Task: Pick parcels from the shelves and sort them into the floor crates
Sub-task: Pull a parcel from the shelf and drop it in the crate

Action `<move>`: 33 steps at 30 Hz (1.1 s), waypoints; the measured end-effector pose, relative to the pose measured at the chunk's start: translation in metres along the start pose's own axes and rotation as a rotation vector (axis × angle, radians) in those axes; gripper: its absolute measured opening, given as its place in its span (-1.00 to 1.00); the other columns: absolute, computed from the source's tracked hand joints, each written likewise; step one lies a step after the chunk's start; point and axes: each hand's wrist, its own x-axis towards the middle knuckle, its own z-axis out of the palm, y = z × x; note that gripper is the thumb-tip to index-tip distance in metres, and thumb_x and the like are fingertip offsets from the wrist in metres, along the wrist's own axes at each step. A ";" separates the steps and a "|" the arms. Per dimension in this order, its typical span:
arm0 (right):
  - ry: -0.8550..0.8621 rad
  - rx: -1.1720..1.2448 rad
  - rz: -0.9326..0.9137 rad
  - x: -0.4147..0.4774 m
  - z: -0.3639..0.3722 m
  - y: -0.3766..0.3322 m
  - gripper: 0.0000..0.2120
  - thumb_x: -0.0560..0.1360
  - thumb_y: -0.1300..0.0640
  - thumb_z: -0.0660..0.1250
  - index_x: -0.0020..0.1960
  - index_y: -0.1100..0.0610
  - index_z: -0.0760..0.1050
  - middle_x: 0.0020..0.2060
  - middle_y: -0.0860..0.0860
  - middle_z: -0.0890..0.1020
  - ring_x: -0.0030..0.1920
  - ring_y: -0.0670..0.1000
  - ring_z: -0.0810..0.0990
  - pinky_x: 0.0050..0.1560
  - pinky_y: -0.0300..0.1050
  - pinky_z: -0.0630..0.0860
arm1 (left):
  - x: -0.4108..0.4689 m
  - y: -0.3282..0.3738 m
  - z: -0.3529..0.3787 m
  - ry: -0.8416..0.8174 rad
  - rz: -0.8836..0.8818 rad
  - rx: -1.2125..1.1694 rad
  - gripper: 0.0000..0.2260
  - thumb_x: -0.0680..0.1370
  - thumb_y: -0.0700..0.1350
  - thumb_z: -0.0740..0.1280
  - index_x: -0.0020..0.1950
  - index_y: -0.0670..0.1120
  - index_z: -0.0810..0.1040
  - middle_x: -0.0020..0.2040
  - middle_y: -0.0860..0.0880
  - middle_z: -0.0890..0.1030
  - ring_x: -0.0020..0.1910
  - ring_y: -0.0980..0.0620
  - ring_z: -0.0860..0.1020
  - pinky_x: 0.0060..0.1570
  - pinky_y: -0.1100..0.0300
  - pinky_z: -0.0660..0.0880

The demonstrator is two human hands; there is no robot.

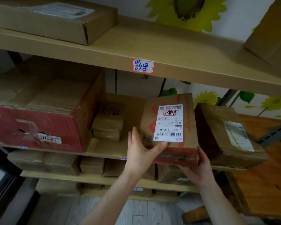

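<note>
I'm looking into a parcel storeroom: tan shelves (169,51) stacked with taped cardboard boxes (55,18), a printed shipping label (169,123) on one parcel (189,114), a handwritten tag (143,66) on a shelf edge, sunflower decals (185,10) on the wall (243,21).

The light is soft and a bit dim, with no hard glare. The brightest spot is the white wall (234,21) at 1 o'clock. The white label (168,122) on the parcel (148,120) near the middle is bright and sharp. Dark shadow sits under the top shelf board (185,51) at 10 o'clock. The red box (39,127) at 9 o'clock and the flat box (55,21) at 11 o'clock look smeared. The boards bend near the edges. The low shelves (104,177) at 7 o'clock are dark and fuzzy.
</note>
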 end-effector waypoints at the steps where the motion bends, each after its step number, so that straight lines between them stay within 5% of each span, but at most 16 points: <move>1: -0.037 0.021 0.001 -0.002 -0.002 0.007 -0.63 0.34 -0.06 0.31 0.05 0.09 0.65 0.07 0.18 0.65 0.04 0.16 0.65 -0.06 0.10 0.61 | -0.002 -0.002 -0.003 -0.018 -0.032 -0.083 -0.08 0.27 0.14 0.52 0.48 -0.03 0.11 0.40 0.10 0.31 0.40 0.22 0.23 0.36 0.18 0.28; 3: -0.103 0.069 -0.002 -0.002 -0.003 0.016 -0.55 0.22 -0.04 0.50 0.07 0.09 0.64 0.08 0.18 0.64 0.07 0.17 0.63 -0.05 0.11 0.59 | -0.005 -0.012 -0.005 -0.027 0.004 -0.136 -0.40 0.27 0.02 0.56 0.19 0.22 0.33 0.09 0.32 0.48 0.07 0.49 0.43 0.02 0.51 0.41; 5: -0.128 0.081 -0.001 -0.001 -0.005 0.020 -0.44 0.12 -0.02 0.58 0.09 0.09 0.63 0.11 0.18 0.63 0.11 0.18 0.61 -0.01 0.12 0.58 | -0.006 -0.017 -0.007 -0.025 0.051 -0.161 -0.51 0.26 -0.01 0.57 -0.03 0.25 0.32 -0.05 0.34 0.49 -0.05 0.55 0.45 -0.19 0.60 0.40; 9: -0.101 0.100 0.006 -0.002 -0.005 0.023 -0.40 0.08 0.00 0.58 0.10 0.11 0.62 0.12 0.19 0.62 0.12 0.19 0.60 -0.01 0.14 0.57 | -0.014 -0.017 -0.013 -0.029 0.064 -0.181 -0.22 0.23 0.06 0.57 0.34 0.08 0.25 0.10 0.27 0.43 0.10 0.33 0.45 -0.14 0.49 0.43; 12: -0.066 0.140 -0.005 -0.014 -0.004 0.031 -0.37 0.05 0.03 0.60 0.11 0.13 0.62 0.13 0.19 0.61 0.13 0.21 0.59 0.00 0.13 0.57 | -0.021 -0.019 -0.023 -0.045 0.069 -0.234 -0.50 0.27 0.07 0.52 0.08 0.24 0.32 -0.05 0.30 0.48 -0.05 0.45 0.50 -0.30 0.54 0.45; 17: 0.043 0.222 -0.083 -0.063 0.006 0.046 -0.25 -0.12 0.11 0.65 0.07 0.18 0.61 0.09 0.22 0.63 0.08 0.26 0.61 0.09 0.18 0.52 | -0.029 -0.024 -0.043 -0.074 0.033 -0.300 -0.79 0.43 0.13 0.36 0.01 0.15 0.45 -0.09 0.13 0.61 -0.13 0.16 0.61 -0.29 0.32 0.53; 18: 0.048 0.231 -0.108 -0.077 0.009 0.050 -0.31 -0.10 0.13 0.64 0.03 0.18 0.62 0.04 0.22 0.65 0.05 0.24 0.62 0.07 0.16 0.54 | -0.033 -0.023 -0.045 -0.081 0.027 -0.305 -0.74 0.43 0.15 0.35 0.06 0.12 0.44 -0.06 0.09 0.60 -0.11 0.12 0.60 -0.26 0.28 0.52; 20: 0.114 0.190 -0.155 -0.111 0.009 0.065 -0.82 0.26 0.18 0.47 -0.13 0.15 0.68 -0.11 0.18 0.70 -0.10 0.16 0.68 -0.16 0.07 0.64 | -0.041 -0.025 -0.045 -0.131 0.034 -0.310 -0.65 0.42 0.16 0.35 0.11 0.07 0.39 -0.05 0.09 0.57 -0.10 0.11 0.59 -0.28 0.30 0.48; 23: 0.358 0.190 -0.223 -0.157 -0.020 0.095 -0.57 0.54 0.31 0.06 -0.20 0.10 0.68 -0.25 0.09 0.70 -0.24 0.05 0.70 -0.29 -0.06 0.62 | -0.061 -0.031 -0.028 -0.308 0.065 -0.259 -0.58 0.40 0.10 0.40 0.16 -0.03 0.40 -0.03 0.10 0.58 -0.09 0.13 0.60 -0.25 0.34 0.50; 25: 0.454 0.182 -0.309 -0.191 -0.036 0.113 -0.67 0.51 0.31 0.09 0.11 0.14 0.57 -0.05 0.15 0.67 -0.02 0.13 0.65 -0.02 0.11 0.60 | -0.078 -0.039 -0.002 -0.424 0.069 -0.194 -0.54 0.41 0.06 0.41 0.21 -0.10 0.41 0.00 0.07 0.58 -0.07 0.14 0.59 -0.17 0.29 0.53; 27: 0.543 0.205 -0.359 -0.223 -0.059 0.124 -0.47 0.39 0.25 0.17 0.37 0.16 0.34 0.25 0.23 0.50 0.27 0.27 0.44 0.26 0.32 0.35 | -0.100 -0.043 0.031 -0.520 0.057 -0.132 -0.56 0.42 0.04 0.42 0.20 -0.12 0.43 -0.04 0.05 0.57 -0.11 0.19 0.58 -0.15 0.29 0.53; 30: 0.660 0.281 -0.385 -0.264 -0.099 0.131 -0.44 0.35 0.15 0.24 0.36 0.14 0.35 0.25 0.25 0.51 0.23 0.27 0.49 0.08 0.25 0.51 | -0.130 -0.053 0.089 -0.666 0.046 -0.083 -0.75 0.45 -0.06 0.41 0.05 -0.02 0.42 -0.21 0.20 0.50 -0.35 0.40 0.55 -0.43 0.55 0.40; 33: 0.849 0.249 -0.393 -0.296 -0.149 0.128 -0.67 0.46 0.17 0.23 0.21 0.17 0.50 0.05 0.21 0.65 -0.01 0.19 0.66 -0.26 0.01 0.62 | -0.154 -0.064 0.158 -0.811 -0.016 -0.015 -0.75 0.45 -0.03 0.40 0.10 -0.01 0.49 -0.16 0.14 0.58 -0.26 0.27 0.58 -0.37 0.45 0.46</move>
